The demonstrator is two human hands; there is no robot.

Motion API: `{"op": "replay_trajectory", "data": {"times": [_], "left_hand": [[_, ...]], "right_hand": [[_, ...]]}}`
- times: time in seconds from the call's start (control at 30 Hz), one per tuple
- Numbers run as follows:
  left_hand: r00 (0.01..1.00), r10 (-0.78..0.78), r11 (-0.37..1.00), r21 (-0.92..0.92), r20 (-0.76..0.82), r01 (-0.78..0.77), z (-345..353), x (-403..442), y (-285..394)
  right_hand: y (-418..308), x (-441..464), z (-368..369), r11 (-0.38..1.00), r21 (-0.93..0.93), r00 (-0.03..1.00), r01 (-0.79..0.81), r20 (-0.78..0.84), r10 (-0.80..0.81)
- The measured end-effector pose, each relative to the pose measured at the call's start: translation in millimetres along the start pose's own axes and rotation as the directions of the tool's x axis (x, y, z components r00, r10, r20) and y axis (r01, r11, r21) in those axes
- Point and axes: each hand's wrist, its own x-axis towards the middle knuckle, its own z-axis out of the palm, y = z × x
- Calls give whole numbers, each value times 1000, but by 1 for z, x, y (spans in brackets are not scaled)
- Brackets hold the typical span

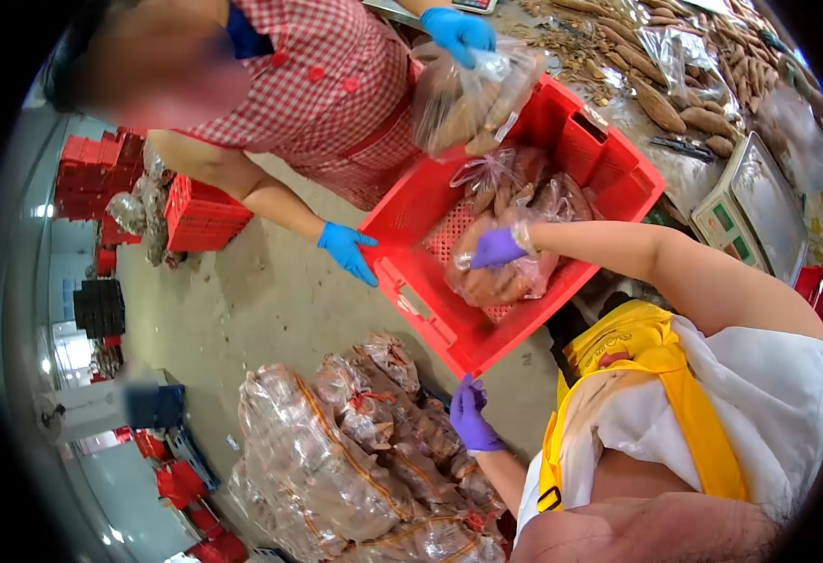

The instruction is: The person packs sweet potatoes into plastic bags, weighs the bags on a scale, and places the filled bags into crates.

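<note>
My right hand (pixel 498 247), in a purple glove, reaches into a red plastic crate (pixel 608 164) and grips a clear plastic bag of sweet potatoes (pixel 477 286). Other clear bags of sweet potatoes (pixel 514 174) lie beside it in the crate. My left hand (pixel 472 418), also purple-gloved, is at the crate's near lower corner, its fingers loosely bent and apart; whether they touch the rim is unclear. Across from me, a co-worker's blue-gloved hand (pixel 458 33) holds another bag of sweet potatoes (pixel 468 103) over the crate, and their other blue-gloved hand (pixel 347 251) rests at the crate's edge.
Large wrapped sacks (pixel 317 460) are piled on the floor below the crate. Loose sweet potatoes (pixel 660 103) cover the worktable, next to a weighing scale (pixel 754 211). Stacked red crates (pixel 207 216) stand behind the co-worker.
</note>
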Motion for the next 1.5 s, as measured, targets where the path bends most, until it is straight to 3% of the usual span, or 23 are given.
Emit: {"op": "replay_trajectory", "data": {"times": [0.07, 0.2, 0.27, 0.3, 0.37, 0.43, 0.57, 0.63, 0.77, 0.83, 0.87, 0.9, 0.97, 1.07, 1.1, 1.23, 1.3, 1.37, 1.4, 1.5], "left_hand": [[1000, 9, 1000, 6, 26, -9, 5, 4, -4], [992, 47, 997, 57, 115, -53, 23, 13, 12], [986, 54, 995, 78, 155, -67, 34, 15, 20], [985, 65, 993, 92, 157, -80, 40, 15, 25], [981, 83, 988, 114, 175, -104, 54, 15, 33], [975, 75, 987, 124, 211, -102, 69, 11, 40], [951, 65, 971, 202, 302, -130, 110, -4, 46], [905, 34, 963, 227, 424, -142, 131, 3, 37], [807, -31, 937, 298, 590, -182, 200, -6, 31], [733, -46, 918, 318, 679, -237, 242, -14, 25], [691, -53, 905, 327, 721, -272, 262, -21, 22], [663, -56, 898, 328, 747, -293, 282, -32, 21], [580, -117, 871, 364, 806, -330, 322, -55, 16], [490, -184, 857, 383, 852, -344, 380, -92, 1], [466, -216, 849, 400, 858, -344, 396, -103, -5], [364, -274, 824, 413, 890, -389, 459, -136, -28], [364, -313, 803, 449, 877, -392, 481, -161, -30], [333, -310, 818, 428, 890, -384, 494, -170, -34], [343, -311, 815, 435, 886, -383, 500, -172, -34], [339, -261, 785, 403, 904, -471, 516, -164, -27]], "right_hand": [[-41, -11, 7, 930, 176, 946, -324, 69, 316], [29, 37, 68, 931, 179, 947, -317, 110, 301], [22, 39, 74, 891, 52, 861, -452, 287, 420], [20, 29, 79, 890, 64, 867, -452, 267, 421], [22, 0, 89, 906, -153, 884, -395, 205, 420], [23, -26, 88, 922, -230, 898, -311, 245, 364], [21, -73, 64, 971, -189, 910, -145, 360, 206], [19, -103, 47, 983, -145, 926, -111, 345, 155], [12, -193, -6, 984, -90, 981, -155, 103, 164], [-13, -262, -57, 972, 198, 990, -129, -38, 139], [-25, -302, -79, 953, 232, 964, -195, -132, 230], [-11, -332, -87, 896, 417, 938, -151, -227, 264], [-33, -411, -124, 901, 385, 879, -199, -336, 338], [-37, -511, -154, 818, 571, 787, -62, -476, 392], [-70, -547, -167, 771, 603, 673, -206, -485, 559], [-35, -640, -176, 813, 578, 498, -73, -685, 532], [-26, -673, -182, 832, 554, 446, -28, -738, 506], [-20, -696, -189, 812, 583, 310, 30, -778, 547], [-9, -701, -193, 814, 560, 286, 153, -813, 506], [4, -706, -211, 816, 518, 238, 255, -852, 466]]}}
